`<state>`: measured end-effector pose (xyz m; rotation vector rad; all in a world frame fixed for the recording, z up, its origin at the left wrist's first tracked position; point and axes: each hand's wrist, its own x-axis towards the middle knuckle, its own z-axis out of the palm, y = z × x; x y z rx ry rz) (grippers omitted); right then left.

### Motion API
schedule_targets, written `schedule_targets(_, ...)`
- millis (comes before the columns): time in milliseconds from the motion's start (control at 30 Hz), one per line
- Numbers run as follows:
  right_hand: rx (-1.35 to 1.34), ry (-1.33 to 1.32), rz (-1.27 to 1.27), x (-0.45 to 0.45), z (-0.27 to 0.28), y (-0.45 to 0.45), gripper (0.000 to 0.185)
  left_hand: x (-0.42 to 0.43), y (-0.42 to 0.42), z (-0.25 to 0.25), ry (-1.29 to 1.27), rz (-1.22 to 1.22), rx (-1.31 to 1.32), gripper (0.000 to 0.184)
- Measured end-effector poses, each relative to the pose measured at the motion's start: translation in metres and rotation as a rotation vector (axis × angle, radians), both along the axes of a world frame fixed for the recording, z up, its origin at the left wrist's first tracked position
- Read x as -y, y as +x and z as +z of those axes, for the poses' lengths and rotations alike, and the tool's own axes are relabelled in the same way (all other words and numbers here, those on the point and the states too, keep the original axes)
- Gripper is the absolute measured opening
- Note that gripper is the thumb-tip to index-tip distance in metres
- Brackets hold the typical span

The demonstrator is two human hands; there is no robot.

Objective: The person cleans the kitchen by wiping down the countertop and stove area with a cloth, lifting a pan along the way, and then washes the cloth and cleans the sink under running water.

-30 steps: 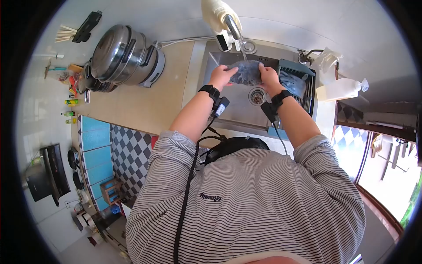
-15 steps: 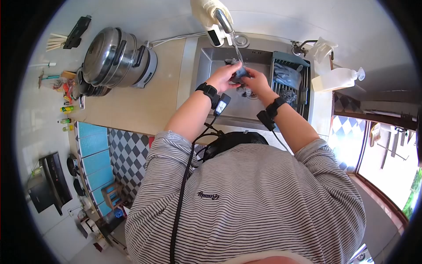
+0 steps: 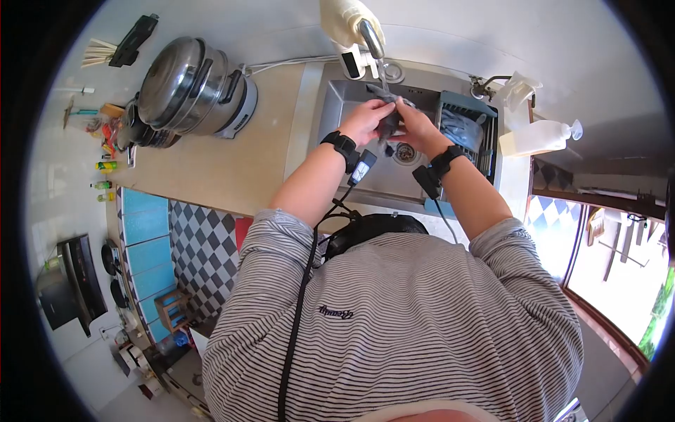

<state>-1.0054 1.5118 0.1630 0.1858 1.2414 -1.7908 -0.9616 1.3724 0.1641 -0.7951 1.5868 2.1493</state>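
Observation:
Bunched dark grey cloth [image 3: 387,126] hangs between my hands under the running faucet [image 3: 370,39], with part of it showing above my fingertips. My left hand [image 3: 366,121] is closed on its left side, and my right hand [image 3: 416,126] pinches it from the right. The fingertips of both hands nearly meet. Below them is the metal sink [image 3: 383,174] with its round drain strainer [image 3: 406,154]. To the right, a blue-grey cloth [image 3: 460,129] lies in the dark drying rack [image 3: 467,105].
A large steel steamer pot [image 3: 184,88] stands on the counter [image 3: 204,169] to the left. A white pump bottle [image 3: 538,138] is at the right edge of the sink, near a wall tap [image 3: 481,87]. Black cables hang from both wrist straps.
The cloth was spread wide between my hands, then got bunched up as they came together. Now it hangs narrower, with my fingertips close together near its top.

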Motion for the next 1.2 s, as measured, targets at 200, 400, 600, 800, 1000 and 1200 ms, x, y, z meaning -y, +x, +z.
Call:
schedule_targets(200, -0.089, -0.065, -0.086, 0.019, -0.04, -0.009, 0.027, -0.005, 0.005, -0.002, 0.112, -0.006, -0.055, 0.025)
schedule_targets(400, -0.17, 0.057, -0.064, 0.022, -0.03, -0.006, 0.026, 0.001, 0.009, 0.004, -0.267, 0.093, 0.035, 0.077)
schedule_targets(600, -1.063, 0.356, 0.142, 0.021, -0.001, -0.002, 0.023, 0.018, -0.002, -0.012, 0.47, 0.206, 0.114, 0.078)
schedule_targets(800, -1.178, 0.543, 0.361, 0.015, 0.014, -0.003, 0.036, 0.038, -0.026, -0.041, 0.312, 0.344, 0.039, 0.027)
schedule_targets(1000, -1.016, 0.714, 0.23, 0.015, -0.072, -0.033, 0.055, 0.028, -0.034, -0.044, 0.476, 0.389, -0.122, 0.027)
schedule_targets(1200, 0.043, -0.032, -0.13, 0.026, -0.031, -0.01, 0.066, 0.006, -0.026, -0.019, 0.415, 0.309, 0.058, 0.039)
